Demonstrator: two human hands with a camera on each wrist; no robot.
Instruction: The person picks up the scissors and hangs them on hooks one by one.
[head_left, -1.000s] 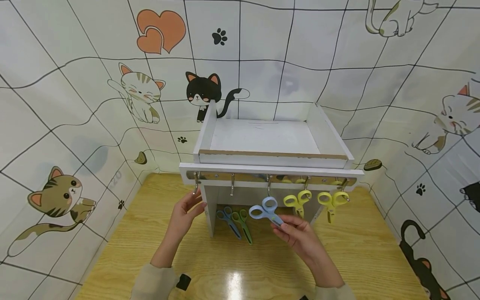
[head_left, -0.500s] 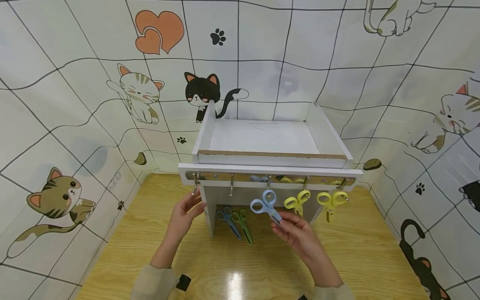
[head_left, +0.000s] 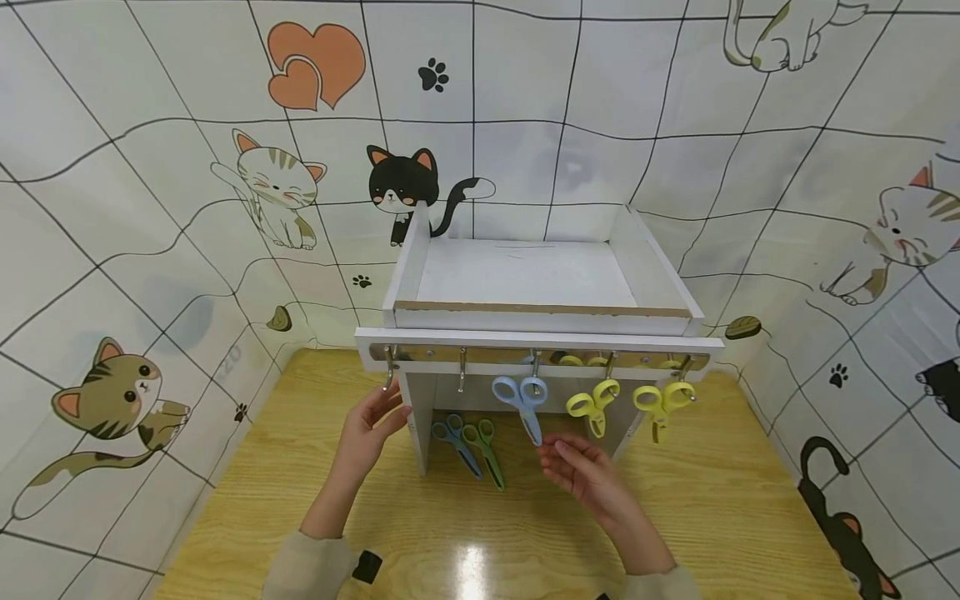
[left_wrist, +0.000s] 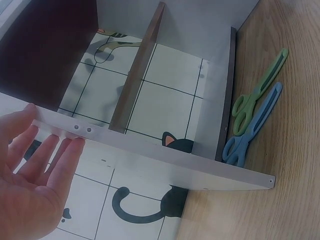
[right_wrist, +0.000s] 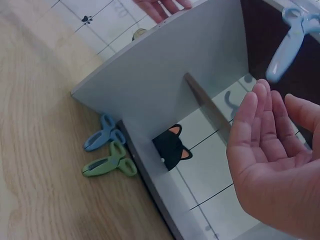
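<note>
A pair of light blue scissors [head_left: 522, 402] hangs from the middle hook, with a handle loop over it and blades pointing down. My right hand [head_left: 588, 479] is just below the blade tip; the right wrist view shows its loosely bent fingers holding nothing. At the shelf's left side panel [left_wrist: 150, 155], my left hand [head_left: 365, 433] rests its thumb and fingertips along the edge. Two pairs of yellow scissors, one [head_left: 595, 405] and another [head_left: 663, 404], hang on the hooks to the right. Under the shelf lie blue scissors [head_left: 458, 442] and green scissors [head_left: 487, 448].
The white shelf [head_left: 525, 321] stands on a wooden table [head_left: 420, 533] against a cat-patterned wall covering [head_left: 525, 83]. Two hooks on the left, the outer hook [head_left: 388, 367] and its neighbour [head_left: 462, 371], carry nothing. A small black square [head_left: 367, 567] lies near my left sleeve.
My right hand has lifted the light blue scissors' loop onto the middle hook and let go. The scissors now hang more upright. My left hand has stayed in place.
</note>
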